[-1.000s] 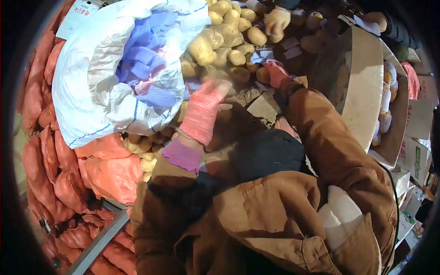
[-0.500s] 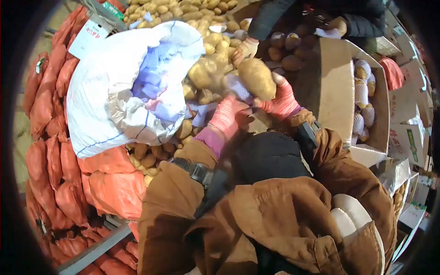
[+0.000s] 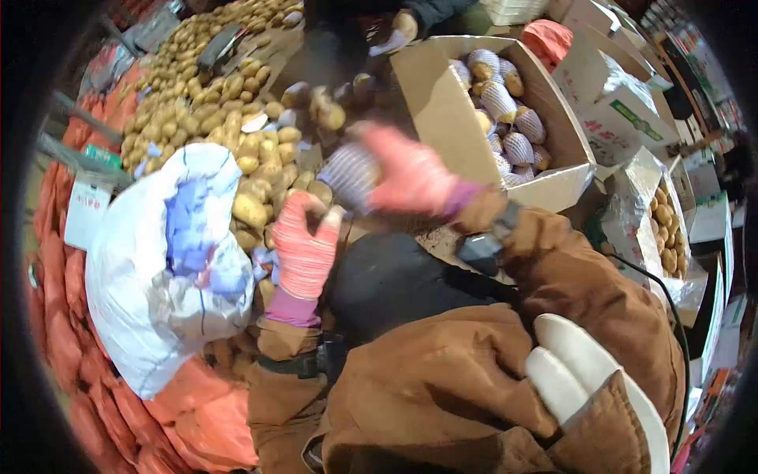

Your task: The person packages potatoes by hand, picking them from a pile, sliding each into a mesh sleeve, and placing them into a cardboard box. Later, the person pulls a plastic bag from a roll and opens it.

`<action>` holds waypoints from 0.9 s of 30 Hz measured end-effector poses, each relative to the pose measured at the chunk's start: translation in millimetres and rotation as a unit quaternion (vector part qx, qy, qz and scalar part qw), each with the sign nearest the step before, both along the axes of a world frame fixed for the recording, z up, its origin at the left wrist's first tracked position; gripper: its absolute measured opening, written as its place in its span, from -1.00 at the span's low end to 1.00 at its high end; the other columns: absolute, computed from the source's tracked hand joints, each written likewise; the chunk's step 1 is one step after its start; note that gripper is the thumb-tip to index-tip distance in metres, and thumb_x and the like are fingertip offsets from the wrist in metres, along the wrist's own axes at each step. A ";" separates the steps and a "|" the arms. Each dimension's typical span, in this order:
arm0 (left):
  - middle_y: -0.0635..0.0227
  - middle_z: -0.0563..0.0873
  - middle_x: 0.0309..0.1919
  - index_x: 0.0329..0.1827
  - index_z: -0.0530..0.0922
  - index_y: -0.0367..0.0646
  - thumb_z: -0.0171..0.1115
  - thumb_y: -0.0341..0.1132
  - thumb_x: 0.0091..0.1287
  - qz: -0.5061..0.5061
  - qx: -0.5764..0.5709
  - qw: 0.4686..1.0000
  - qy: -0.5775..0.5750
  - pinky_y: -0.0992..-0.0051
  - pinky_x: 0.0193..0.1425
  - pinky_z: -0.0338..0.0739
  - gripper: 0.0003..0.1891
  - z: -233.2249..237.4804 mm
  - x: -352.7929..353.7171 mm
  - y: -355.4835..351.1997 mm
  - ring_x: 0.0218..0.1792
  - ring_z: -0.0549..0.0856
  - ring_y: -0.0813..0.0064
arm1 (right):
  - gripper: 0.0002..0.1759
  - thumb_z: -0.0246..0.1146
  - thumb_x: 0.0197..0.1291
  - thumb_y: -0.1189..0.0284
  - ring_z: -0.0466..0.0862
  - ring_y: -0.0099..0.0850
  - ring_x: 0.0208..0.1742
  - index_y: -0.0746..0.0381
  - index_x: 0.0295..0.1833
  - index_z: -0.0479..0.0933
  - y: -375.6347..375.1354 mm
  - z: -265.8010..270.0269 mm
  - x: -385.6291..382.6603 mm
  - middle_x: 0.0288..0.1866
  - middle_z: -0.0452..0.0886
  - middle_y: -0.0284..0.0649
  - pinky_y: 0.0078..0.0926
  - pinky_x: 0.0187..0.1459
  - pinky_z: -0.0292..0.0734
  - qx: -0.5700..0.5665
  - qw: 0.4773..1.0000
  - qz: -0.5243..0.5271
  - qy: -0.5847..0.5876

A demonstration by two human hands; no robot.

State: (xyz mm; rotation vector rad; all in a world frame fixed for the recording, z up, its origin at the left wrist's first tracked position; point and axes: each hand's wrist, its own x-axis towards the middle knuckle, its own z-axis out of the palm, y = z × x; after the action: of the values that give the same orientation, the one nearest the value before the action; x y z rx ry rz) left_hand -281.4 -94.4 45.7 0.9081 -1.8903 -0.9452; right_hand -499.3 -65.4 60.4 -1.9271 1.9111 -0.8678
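Right hand (image 3: 410, 172) has parted from my left hand (image 3: 304, 249); right grips sleeved potato (image 3: 346, 177), left gapes; box (image 3: 430, 95) at two o'clock.

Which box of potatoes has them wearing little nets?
The open box nearest the right hand; potatoes in the box farther right look bare.

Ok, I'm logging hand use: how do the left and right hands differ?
The left hand appears empty; the right hand holds a netted potato. The left hand is nearer the white sack, the right hand nearer the cardboard box. Both show reddish gloves and purple cuffs.
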 end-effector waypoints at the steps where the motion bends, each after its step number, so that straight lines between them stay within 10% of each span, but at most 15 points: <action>1: 0.45 0.53 -0.51 -0.28 0.51 -0.19 0.38 -0.50 0.19 0.031 0.045 0.997 0.061 0.52 -0.31 0.47 -0.82 6.6 5.9 -0.8 -0.45 0.51 0.61 | -0.10 0.44 -0.15 0.34 0.64 -0.03 0.06 0.21 0.40 0.30 10.9 6.2 -24.8 0.11 0.55 0.06 -0.19 0.06 0.60 -0.011 0.999 -0.030 0.001; 3: 0.47 0.60 -0.41 -0.18 0.55 -0.19 0.34 -0.51 0.25 0.080 0.032 0.993 0.081 0.57 -0.25 0.47 -0.86 20.7 34.1 -6.9 -0.38 0.54 0.65 | -0.27 0.48 -0.10 0.41 0.65 -0.09 0.01 0.19 0.27 0.41 32.1 -12.1 -93.1 0.11 0.54 0.02 -0.23 -0.01 0.63 -0.122 0.988 -0.074 0.051; 7: 0.51 0.61 -0.36 -0.18 0.57 -0.18 0.29 -0.46 0.32 0.205 0.056 0.966 0.147 0.61 -0.25 0.46 -0.91 17.7 90.5 -31.0 -0.36 0.53 0.70 | -0.38 0.45 0.03 0.25 0.52 -0.06 0.23 0.18 0.22 0.50 51.7 -11.5 -148.5 0.27 0.52 -0.06 -0.14 0.24 0.47 0.038 0.902 -0.231 0.362; 11: 0.30 0.65 -0.18 0.05 0.52 -0.22 0.15 -0.38 0.44 0.198 0.283 0.891 0.296 0.41 -0.07 0.63 -0.81 16.4 98.8 -33.7 -0.17 0.70 0.45 | -0.47 0.44 0.01 0.30 0.50 -0.03 0.26 0.16 0.16 0.57 -3.7 -27.9 -74.1 0.24 0.54 -0.05 -0.12 0.27 0.42 -0.119 0.947 -0.044 0.296; 17: 0.20 0.65 -0.08 0.13 0.49 -0.30 0.11 -0.37 0.48 0.170 0.285 0.908 0.257 0.33 0.01 0.66 -0.74 -4.5 110.2 -40.7 -0.05 0.71 0.34 | -0.74 0.29 0.16 0.36 0.63 -0.12 0.03 0.14 -0.04 0.66 -112.4 -175.8 23.6 -0.02 0.65 -0.17 -0.22 0.08 0.55 0.047 0.988 0.120 0.089; 24: 0.22 0.64 -0.09 0.10 0.52 -0.30 0.16 -0.36 0.46 0.168 0.330 0.909 0.190 0.43 0.01 0.65 -0.75 -23.2 107.4 -47.6 -0.09 0.70 0.42 | -0.66 0.23 0.16 0.25 0.69 -0.06 -0.04 0.10 0.03 0.65 -158.5 -322.5 88.4 0.03 0.67 -0.10 -0.14 -0.05 0.59 0.386 0.828 0.285 0.290; 27: 0.30 0.66 -0.14 0.08 0.57 -0.24 0.22 -0.34 0.44 0.184 0.377 0.889 0.186 0.49 -0.02 0.62 -0.76 -45.8 105.8 -48.8 -0.12 0.68 0.51 | -0.61 0.23 0.17 0.14 0.71 -0.02 -0.10 0.06 0.07 0.63 -157.0 -322.7 78.3 0.08 0.68 -0.12 -0.05 -0.09 0.60 0.237 0.965 0.101 -0.036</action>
State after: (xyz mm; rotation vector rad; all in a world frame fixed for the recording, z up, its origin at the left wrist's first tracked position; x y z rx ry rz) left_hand -175.7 -143.2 -0.1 1.3488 -0.9527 -1.5125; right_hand -421.0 -222.4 -262.3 -1.7266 1.6533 -0.3686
